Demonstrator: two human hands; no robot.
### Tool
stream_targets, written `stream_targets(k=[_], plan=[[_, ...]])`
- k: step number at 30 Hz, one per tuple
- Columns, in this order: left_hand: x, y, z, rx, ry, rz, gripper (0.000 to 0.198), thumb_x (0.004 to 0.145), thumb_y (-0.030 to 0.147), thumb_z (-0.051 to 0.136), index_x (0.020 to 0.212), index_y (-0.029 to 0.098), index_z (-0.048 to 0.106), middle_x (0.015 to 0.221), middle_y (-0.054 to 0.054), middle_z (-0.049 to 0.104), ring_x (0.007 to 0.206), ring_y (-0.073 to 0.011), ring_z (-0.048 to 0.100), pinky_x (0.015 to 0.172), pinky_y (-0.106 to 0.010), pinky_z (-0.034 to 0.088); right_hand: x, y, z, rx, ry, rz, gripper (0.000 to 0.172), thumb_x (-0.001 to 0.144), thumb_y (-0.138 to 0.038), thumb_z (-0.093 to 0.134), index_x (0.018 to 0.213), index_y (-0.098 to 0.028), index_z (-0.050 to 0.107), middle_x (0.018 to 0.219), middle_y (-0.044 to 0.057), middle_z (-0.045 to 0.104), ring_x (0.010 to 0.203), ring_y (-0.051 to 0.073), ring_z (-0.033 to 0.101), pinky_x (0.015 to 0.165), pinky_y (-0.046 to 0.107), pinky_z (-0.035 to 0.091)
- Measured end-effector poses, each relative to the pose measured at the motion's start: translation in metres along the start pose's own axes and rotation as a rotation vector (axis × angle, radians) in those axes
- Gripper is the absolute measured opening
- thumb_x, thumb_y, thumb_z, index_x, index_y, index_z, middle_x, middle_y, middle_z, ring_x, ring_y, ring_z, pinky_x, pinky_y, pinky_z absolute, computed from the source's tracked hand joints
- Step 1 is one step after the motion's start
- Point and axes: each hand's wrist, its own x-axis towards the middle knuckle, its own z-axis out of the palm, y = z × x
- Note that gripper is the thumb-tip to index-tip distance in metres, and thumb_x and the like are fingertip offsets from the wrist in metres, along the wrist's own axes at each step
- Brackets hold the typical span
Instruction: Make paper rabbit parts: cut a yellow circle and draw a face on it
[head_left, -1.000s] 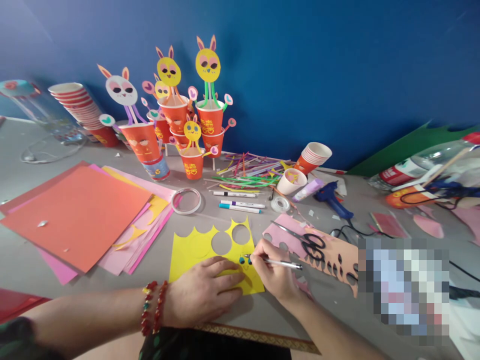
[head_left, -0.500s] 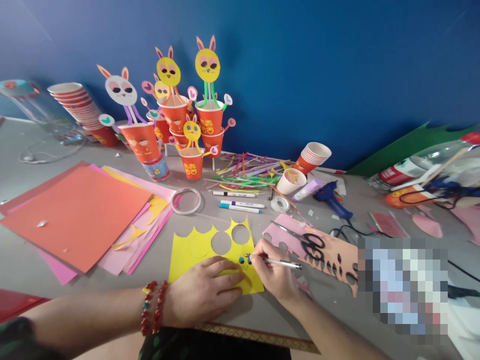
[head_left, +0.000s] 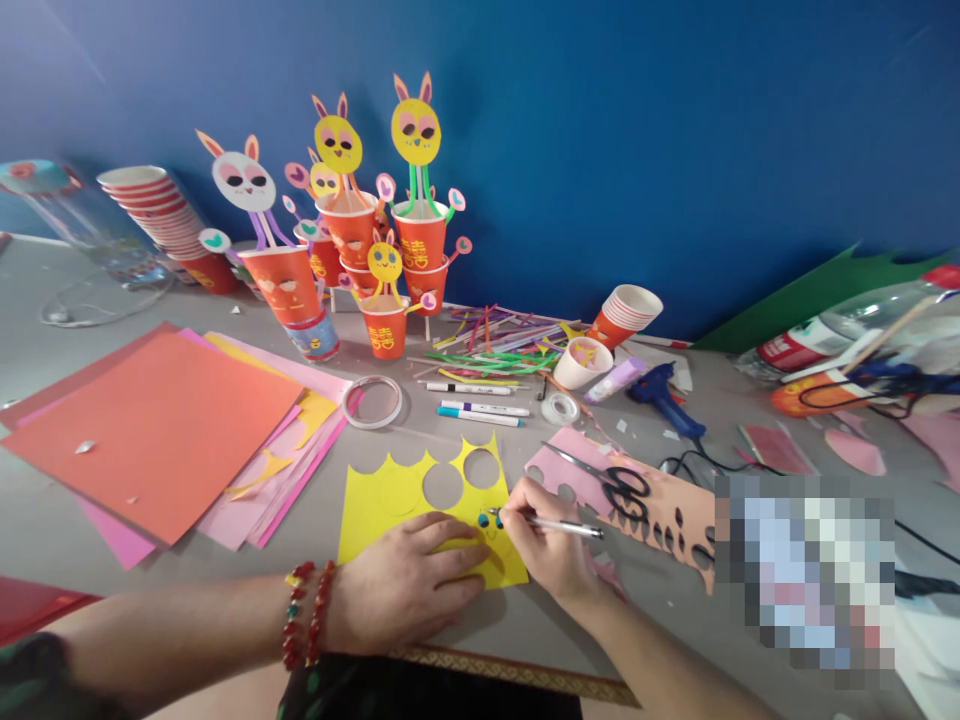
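Note:
A yellow paper sheet (head_left: 382, 490) with round holes and a scalloped top edge lies on the table before me. My left hand (head_left: 412, 580) rests flat across its lower part, fingers stretched out. In my right hand (head_left: 551, 545) is a pen (head_left: 566, 525), pinched with its tip at a small drawn face (head_left: 491, 522) with blue-green eyes on the sheet's right side. Just right of this hand, black-handled scissors (head_left: 626, 490) lie on cut pink paper (head_left: 570, 450) and peach paper (head_left: 664, 500).
Coloured paper sheets (head_left: 165, 430) are stacked at left. Behind stand red cups with paper rabbits (head_left: 386, 325). A tape roll (head_left: 373, 403), markers (head_left: 480, 418), pipe cleaners (head_left: 495, 345), a blue glue gun (head_left: 666, 395) and a bottle (head_left: 832, 325) lie farther back and right.

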Motion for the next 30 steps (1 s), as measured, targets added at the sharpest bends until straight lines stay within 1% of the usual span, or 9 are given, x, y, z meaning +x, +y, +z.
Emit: stream_targets(k=[5, 10, 15, 19, 22, 24, 28, 30], plan=[[-0.0002, -0.0005, -0.0008, -0.007, -0.021, -0.003, 0.028, 0.096, 0.028, 0.055, 0.123, 0.021, 0.057, 0.135, -0.004, 0.061, 0.13, -0.0244, 0.048, 0.111, -0.04, 0.038, -0.0003, 0.0005, 0.0, -0.005, -0.008, 0.001, 0.025, 0.086, -0.013, 0.05, 0.065, -0.023, 0.039, 0.056, -0.006, 0.044, 0.052, 0.011, 0.044, 0.052, 0.024, 0.033], [0.0, 0.0, -0.0008, -0.011, -0.008, 0.001, 0.031, 0.092, 0.03, 0.061, 0.122, 0.02, 0.058, 0.135, -0.005, 0.06, 0.129, -0.0241, 0.048, 0.112, -0.039, 0.038, 0.0, 0.0017, 0.0005, -0.007, -0.008, -0.007, 0.025, 0.085, -0.013, 0.049, 0.065, -0.022, 0.039, 0.056, -0.006, 0.044, 0.052, 0.011, 0.043, 0.052, 0.024, 0.032], [-0.0004, 0.0, -0.002, -0.015, -0.023, -0.004, 0.028, 0.096, 0.03, 0.056, 0.122, 0.02, 0.058, 0.136, -0.003, 0.06, 0.129, -0.0244, 0.048, 0.111, -0.04, 0.038, 0.0004, 0.0027, 0.0007, -0.007, -0.012, -0.009, 0.025, 0.085, -0.012, 0.049, 0.065, -0.022, 0.038, 0.056, -0.006, 0.044, 0.052, 0.011, 0.042, 0.052, 0.024, 0.031], [-0.0008, 0.0002, -0.0016, -0.004, -0.022, -0.002, 0.028, 0.095, 0.031, 0.057, 0.122, 0.021, 0.058, 0.135, -0.005, 0.061, 0.129, -0.0245, 0.048, 0.111, -0.04, 0.039, -0.0005, 0.0025, 0.0005, 0.0, -0.019, -0.005, 0.025, 0.085, -0.012, 0.049, 0.065, -0.023, 0.038, 0.056, -0.006, 0.043, 0.052, 0.011, 0.042, 0.052, 0.025, 0.031], [-0.0004, 0.0008, -0.0017, -0.001, -0.023, -0.005, 0.027, 0.096, 0.03, 0.055, 0.122, 0.021, 0.058, 0.135, -0.003, 0.061, 0.129, -0.0245, 0.048, 0.111, -0.039, 0.038, -0.0017, 0.0031, 0.0009, 0.014, -0.018, -0.004, 0.025, 0.085, -0.012, 0.05, 0.065, -0.023, 0.038, 0.056, -0.006, 0.043, 0.052, 0.011, 0.042, 0.052, 0.025, 0.031], [0.0003, 0.0009, -0.0023, -0.001, -0.025, -0.004, 0.026, 0.097, 0.029, 0.053, 0.121, 0.02, 0.058, 0.136, -0.002, 0.061, 0.128, -0.0244, 0.049, 0.11, -0.039, 0.038, -0.0024, 0.0039, 0.0014, 0.056, 0.002, 0.001, 0.025, 0.085, -0.013, 0.049, 0.065, -0.023, 0.039, 0.057, -0.006, 0.044, 0.053, 0.012, 0.043, 0.052, 0.025, 0.031], [0.001, 0.0005, -0.0031, 0.007, -0.009, -0.003, 0.025, 0.097, 0.029, 0.054, 0.12, 0.02, 0.059, 0.136, -0.001, 0.06, 0.126, -0.0242, 0.05, 0.108, -0.039, 0.039, -0.0021, 0.0048, 0.0, 0.177, 0.102, 0.029, 0.022, 0.086, -0.014, 0.05, 0.067, -0.023, 0.043, 0.059, -0.004, 0.049, 0.055, 0.013, 0.047, 0.052, 0.025, 0.034], [0.0008, 0.0002, -0.0029, 0.016, 0.006, 0.005, 0.025, 0.096, 0.03, 0.056, 0.119, 0.02, 0.059, 0.136, -0.002, 0.061, 0.125, -0.0243, 0.051, 0.107, -0.039, 0.04, -0.0009, 0.0046, -0.0032, 0.211, 0.107, 0.052, 0.021, 0.086, -0.015, 0.05, 0.067, -0.023, 0.045, 0.059, -0.005, 0.049, 0.054, 0.013, 0.047, 0.052, 0.025, 0.035]])
